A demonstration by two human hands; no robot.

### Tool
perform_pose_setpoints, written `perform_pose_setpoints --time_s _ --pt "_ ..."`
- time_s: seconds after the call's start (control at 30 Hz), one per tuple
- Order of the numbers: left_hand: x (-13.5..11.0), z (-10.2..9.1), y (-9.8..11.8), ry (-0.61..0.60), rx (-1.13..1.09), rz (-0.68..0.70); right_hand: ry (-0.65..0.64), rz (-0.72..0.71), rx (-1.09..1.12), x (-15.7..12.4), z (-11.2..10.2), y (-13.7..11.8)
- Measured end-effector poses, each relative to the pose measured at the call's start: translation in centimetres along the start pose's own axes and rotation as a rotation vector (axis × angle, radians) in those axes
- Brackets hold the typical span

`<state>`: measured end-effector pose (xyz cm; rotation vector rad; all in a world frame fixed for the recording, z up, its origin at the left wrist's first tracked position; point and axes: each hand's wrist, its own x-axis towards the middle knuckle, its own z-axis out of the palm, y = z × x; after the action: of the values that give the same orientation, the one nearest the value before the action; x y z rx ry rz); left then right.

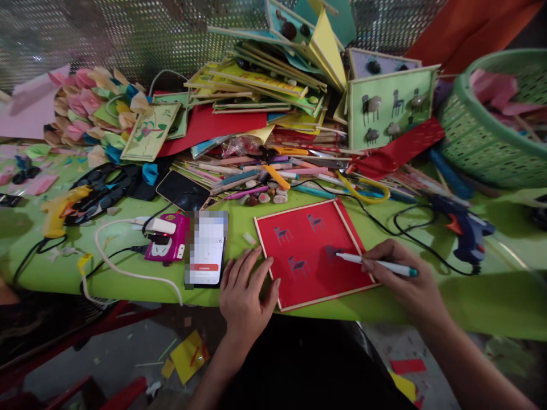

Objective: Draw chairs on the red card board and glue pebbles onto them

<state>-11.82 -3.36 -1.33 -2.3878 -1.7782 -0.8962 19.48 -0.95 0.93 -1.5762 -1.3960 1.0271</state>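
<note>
A red card [314, 282] edged with thin wooden sticks lies on the green table in front of me. Several small dark chair drawings are on it, and one at the right has the pen tip against it. My right hand [399, 273] is closed around a white marker pen [384, 265] with a teal end, held at a low slant over the card. Spread flat, my left hand [248, 287] rests at the card's left edge, fingertips touching the border. Just left of that hand lies a lit phone [208, 250].
A purple power adapter [164, 250] with cables, a yellow glue gun [64, 210] and a blue glue gun [464, 230] lie on the table. Pens, pebbles [265, 197] and stacked framed cards [265, 80] fill the back. A green basket [459, 131] stands at right.
</note>
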Motion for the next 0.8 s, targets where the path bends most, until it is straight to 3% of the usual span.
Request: perform_pose_setpoints --time_s 0.23,0.8 --pt "-0.01 -0.05 0.06 -0.004 0.001 -0.001 0.038 0.013 0.004 -0.18 0.0 0.01" --pt "-0.06 0.07 -0.06 -0.01 0.005 0.001 -0.021 0.02 0.007 -0.15 -0.08 0.09"
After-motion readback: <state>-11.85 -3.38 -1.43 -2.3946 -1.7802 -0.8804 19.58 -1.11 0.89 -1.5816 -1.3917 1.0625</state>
